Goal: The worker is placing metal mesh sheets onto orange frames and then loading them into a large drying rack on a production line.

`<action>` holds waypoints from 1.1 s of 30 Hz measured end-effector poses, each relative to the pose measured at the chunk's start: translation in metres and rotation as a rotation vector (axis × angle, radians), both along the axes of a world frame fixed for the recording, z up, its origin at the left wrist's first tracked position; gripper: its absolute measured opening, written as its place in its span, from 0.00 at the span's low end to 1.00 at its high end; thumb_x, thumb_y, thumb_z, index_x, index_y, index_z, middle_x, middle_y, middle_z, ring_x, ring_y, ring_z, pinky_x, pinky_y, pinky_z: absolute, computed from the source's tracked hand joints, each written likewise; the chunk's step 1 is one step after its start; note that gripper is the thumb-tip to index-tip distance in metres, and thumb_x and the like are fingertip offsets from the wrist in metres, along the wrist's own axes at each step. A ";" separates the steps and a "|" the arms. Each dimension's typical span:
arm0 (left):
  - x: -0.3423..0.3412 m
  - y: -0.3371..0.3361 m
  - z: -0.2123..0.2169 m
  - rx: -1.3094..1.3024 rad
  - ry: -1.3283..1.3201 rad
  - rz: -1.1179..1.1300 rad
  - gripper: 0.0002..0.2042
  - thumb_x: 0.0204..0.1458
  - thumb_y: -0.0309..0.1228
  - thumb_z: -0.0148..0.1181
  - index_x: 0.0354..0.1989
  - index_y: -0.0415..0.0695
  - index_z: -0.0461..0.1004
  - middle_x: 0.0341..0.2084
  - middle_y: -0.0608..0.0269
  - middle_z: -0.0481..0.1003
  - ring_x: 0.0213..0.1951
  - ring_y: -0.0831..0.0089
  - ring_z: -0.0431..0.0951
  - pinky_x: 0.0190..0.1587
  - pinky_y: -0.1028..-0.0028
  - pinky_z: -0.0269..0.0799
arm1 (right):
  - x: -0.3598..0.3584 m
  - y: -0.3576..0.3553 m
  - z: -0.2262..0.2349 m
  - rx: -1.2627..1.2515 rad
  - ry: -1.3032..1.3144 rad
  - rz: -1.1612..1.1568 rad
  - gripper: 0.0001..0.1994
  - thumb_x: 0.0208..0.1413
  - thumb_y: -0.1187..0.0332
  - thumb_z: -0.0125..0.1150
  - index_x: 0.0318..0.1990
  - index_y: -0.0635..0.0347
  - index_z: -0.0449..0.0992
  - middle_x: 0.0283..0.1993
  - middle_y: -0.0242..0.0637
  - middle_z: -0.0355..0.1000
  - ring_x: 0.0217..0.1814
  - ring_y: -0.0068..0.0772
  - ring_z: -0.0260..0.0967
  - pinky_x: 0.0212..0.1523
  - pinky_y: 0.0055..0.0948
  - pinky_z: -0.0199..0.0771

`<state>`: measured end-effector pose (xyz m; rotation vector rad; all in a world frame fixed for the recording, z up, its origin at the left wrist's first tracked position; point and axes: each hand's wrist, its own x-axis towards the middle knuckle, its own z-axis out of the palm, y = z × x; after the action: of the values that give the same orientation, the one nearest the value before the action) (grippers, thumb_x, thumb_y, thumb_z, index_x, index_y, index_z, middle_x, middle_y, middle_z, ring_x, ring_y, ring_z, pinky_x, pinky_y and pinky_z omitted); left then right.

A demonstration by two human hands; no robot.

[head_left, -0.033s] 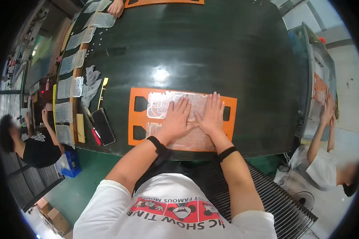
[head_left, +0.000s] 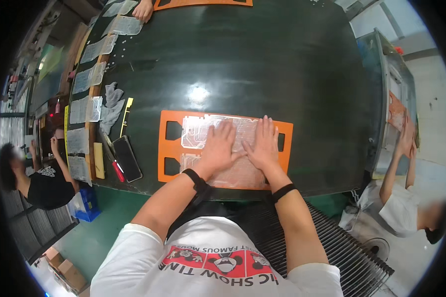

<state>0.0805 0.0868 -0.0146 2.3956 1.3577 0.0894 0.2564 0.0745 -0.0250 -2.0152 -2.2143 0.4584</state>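
An orange frame plate [head_left: 165,146] lies on the dark table near its front edge. Clear plastic sheets [head_left: 194,129] with fine printed line patterns cover its middle, between cut-out windows at both ends. My left hand [head_left: 219,148] rests palm down on the sheets, fingers stretched away from me and a little blurred. Flat on their right part lies my right hand [head_left: 264,146], its fingers extended and thumb pointing toward the left hand. Neither hand grips anything, and both hide part of the sheets.
To the left lie a dark phone [head_left: 127,157], a red-handled tool [head_left: 118,171], a yellow strip [head_left: 126,117] and a grey cloth [head_left: 112,106]. Clear sheets line a wooden rail [head_left: 92,131]. Co-workers stand at left and right; another person's hand [head_left: 143,11] shows at the far edge.
The fingers of my left hand have stirred slightly on the sheets and now look blurred. My right hand keeps its place.
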 end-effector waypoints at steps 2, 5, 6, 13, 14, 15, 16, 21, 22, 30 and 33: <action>-0.012 0.008 -0.001 0.023 0.032 0.062 0.43 0.47 0.57 0.50 0.61 0.33 0.52 0.62 0.43 0.52 0.65 0.51 0.48 0.62 0.48 0.41 | 0.020 -0.002 0.000 0.024 -0.056 -0.054 0.41 0.54 0.48 0.49 0.63 0.75 0.46 0.68 0.56 0.39 0.72 0.52 0.32 0.67 0.52 0.29; -0.033 0.015 0.000 0.053 0.097 0.184 0.41 0.47 0.55 0.52 0.61 0.34 0.52 0.63 0.45 0.49 0.66 0.53 0.46 0.62 0.47 0.38 | 0.046 -0.006 -0.006 0.019 -0.135 -0.297 0.41 0.54 0.47 0.49 0.63 0.74 0.45 0.69 0.56 0.38 0.72 0.52 0.33 0.67 0.52 0.29; -0.040 0.015 0.000 0.051 0.094 0.184 0.41 0.47 0.55 0.52 0.61 0.34 0.52 0.63 0.45 0.49 0.66 0.53 0.46 0.62 0.47 0.38 | 0.045 -0.004 -0.002 -0.011 -0.139 -0.458 0.42 0.53 0.47 0.49 0.63 0.74 0.44 0.69 0.55 0.38 0.72 0.51 0.34 0.67 0.52 0.29; -0.046 0.015 -0.001 0.074 0.085 0.217 0.41 0.47 0.54 0.53 0.61 0.33 0.52 0.63 0.45 0.49 0.66 0.53 0.45 0.64 0.49 0.35 | 0.022 -0.011 -0.002 -0.004 -0.035 -0.101 0.43 0.50 0.52 0.56 0.62 0.77 0.43 0.68 0.62 0.35 0.72 0.57 0.30 0.68 0.50 0.29; -0.044 0.016 0.001 0.068 0.094 0.212 0.41 0.47 0.54 0.53 0.61 0.33 0.52 0.63 0.45 0.49 0.66 0.53 0.45 0.64 0.49 0.35 | 0.022 -0.010 -0.006 0.061 -0.067 -0.365 0.43 0.49 0.52 0.57 0.63 0.75 0.45 0.68 0.59 0.37 0.72 0.54 0.31 0.68 0.49 0.30; -0.046 0.014 0.002 0.060 0.111 0.211 0.41 0.48 0.54 0.52 0.61 0.33 0.52 0.63 0.44 0.49 0.66 0.53 0.45 0.64 0.49 0.34 | 0.015 -0.008 -0.005 0.056 -0.064 -0.364 0.43 0.49 0.52 0.57 0.63 0.75 0.45 0.68 0.59 0.37 0.72 0.54 0.31 0.68 0.49 0.30; -0.047 0.013 0.001 0.060 0.111 0.204 0.41 0.48 0.54 0.52 0.61 0.33 0.52 0.63 0.44 0.49 0.66 0.53 0.45 0.64 0.49 0.34 | 0.007 -0.002 -0.002 0.175 -0.028 -0.290 0.42 0.50 0.52 0.57 0.62 0.75 0.46 0.68 0.58 0.38 0.72 0.53 0.32 0.68 0.49 0.31; -0.048 0.013 -0.001 0.103 0.092 0.216 0.42 0.48 0.55 0.52 0.61 0.31 0.51 0.63 0.43 0.49 0.66 0.53 0.45 0.63 0.49 0.34 | -0.018 0.004 0.014 -0.045 0.114 0.101 0.39 0.52 0.54 0.54 0.61 0.78 0.48 0.67 0.61 0.41 0.71 0.57 0.33 0.67 0.52 0.30; -0.045 0.014 0.001 0.107 0.097 0.222 0.42 0.48 0.55 0.52 0.61 0.31 0.51 0.63 0.43 0.49 0.66 0.53 0.45 0.63 0.49 0.34 | -0.012 0.002 0.009 -0.042 0.119 0.107 0.39 0.52 0.54 0.54 0.61 0.78 0.48 0.67 0.61 0.41 0.71 0.57 0.33 0.67 0.52 0.30; 0.050 0.012 -0.011 -0.010 -0.129 -0.103 0.44 0.46 0.60 0.47 0.62 0.33 0.51 0.63 0.46 0.50 0.66 0.56 0.45 0.64 0.49 0.38 | 0.004 -0.004 -0.009 0.016 -0.144 -0.053 0.40 0.52 0.53 0.50 0.63 0.76 0.43 0.69 0.58 0.34 0.73 0.53 0.26 0.68 0.51 0.25; 0.035 0.019 -0.012 0.039 -0.114 -0.061 0.43 0.47 0.60 0.46 0.62 0.34 0.51 0.64 0.48 0.49 0.67 0.58 0.45 0.64 0.50 0.39 | 0.001 -0.003 -0.007 0.002 -0.098 -0.100 0.40 0.54 0.52 0.48 0.64 0.75 0.42 0.69 0.58 0.34 0.73 0.53 0.25 0.68 0.49 0.24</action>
<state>0.1155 0.1054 -0.0266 2.4217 1.2414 0.2342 0.2572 0.0715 -0.0321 -2.1801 -2.1527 0.3534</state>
